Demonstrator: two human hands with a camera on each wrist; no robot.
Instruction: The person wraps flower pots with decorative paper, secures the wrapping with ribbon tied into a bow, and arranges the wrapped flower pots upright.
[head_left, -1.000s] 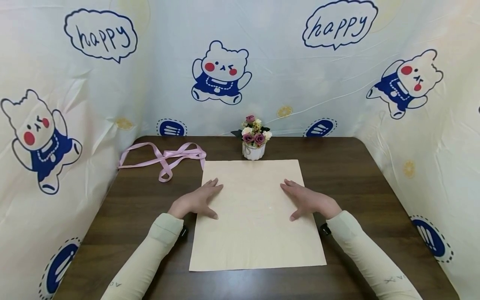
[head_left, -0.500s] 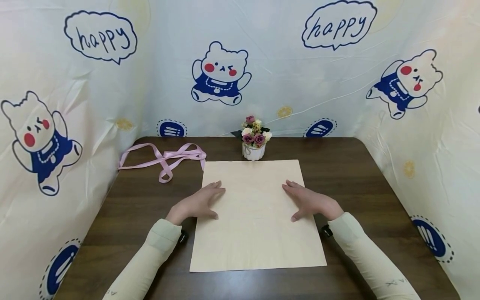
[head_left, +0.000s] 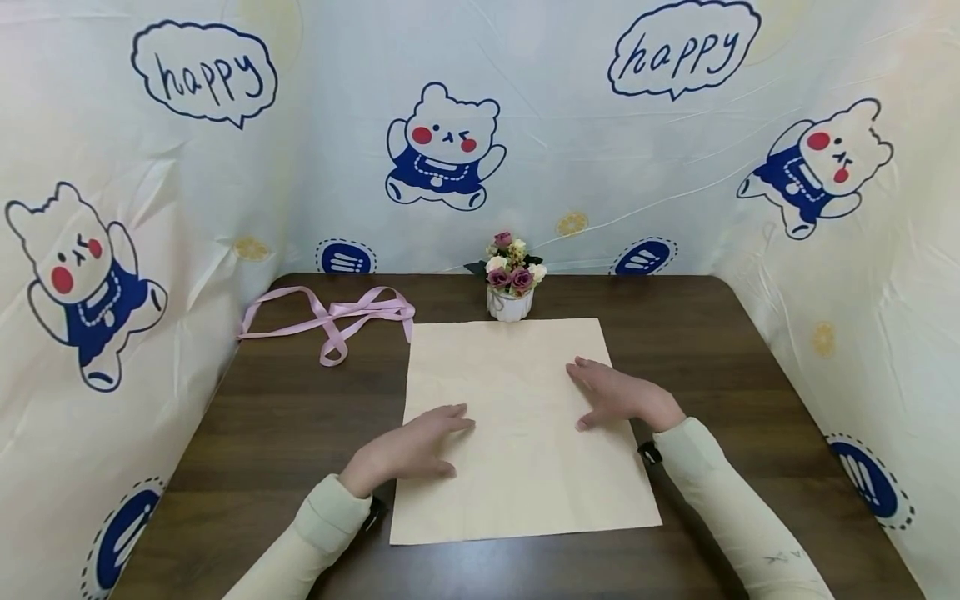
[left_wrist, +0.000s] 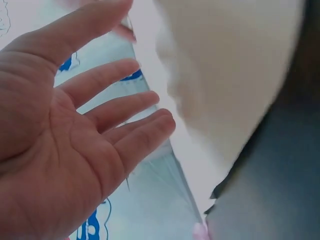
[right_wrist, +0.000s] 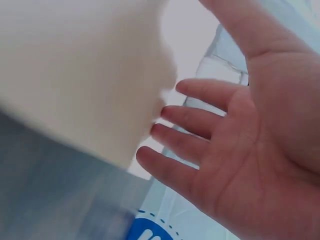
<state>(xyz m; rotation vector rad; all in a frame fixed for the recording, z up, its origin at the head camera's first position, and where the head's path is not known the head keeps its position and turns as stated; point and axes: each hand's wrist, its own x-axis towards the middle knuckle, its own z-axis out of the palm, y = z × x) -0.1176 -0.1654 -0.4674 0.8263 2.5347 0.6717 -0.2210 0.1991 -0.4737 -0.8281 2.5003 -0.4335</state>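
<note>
A large cream square sheet (head_left: 517, 467) lies flat on the brown table (head_left: 300, 433). My left hand (head_left: 408, 450) is over its left side, below the middle, with thumb and fingers spread. Higher up, at the right edge, my right hand (head_left: 626, 393) has its fingertips pointing inward over the sheet. In the left wrist view, the left fingers (left_wrist: 145, 137) stretch out straight, their tips right at the sheet's surface. The right wrist view shows the right fingers (right_wrist: 170, 170) extended with the tips close to the cream surface. Neither hand grips anything.
Behind the sheet stands a small white pot of artificial flowers (head_left: 510, 292), close to its far edge. A loosely looped pink ribbon (head_left: 330, 321) lies at the back left, one end reaching the sheet's far left corner. A printed curtain (head_left: 555, 150) surrounds the table.
My left hand has moved toward me and slightly right along the sheet. The sheet's near edge has shifted a little to the right. My right hand stays almost in place.
</note>
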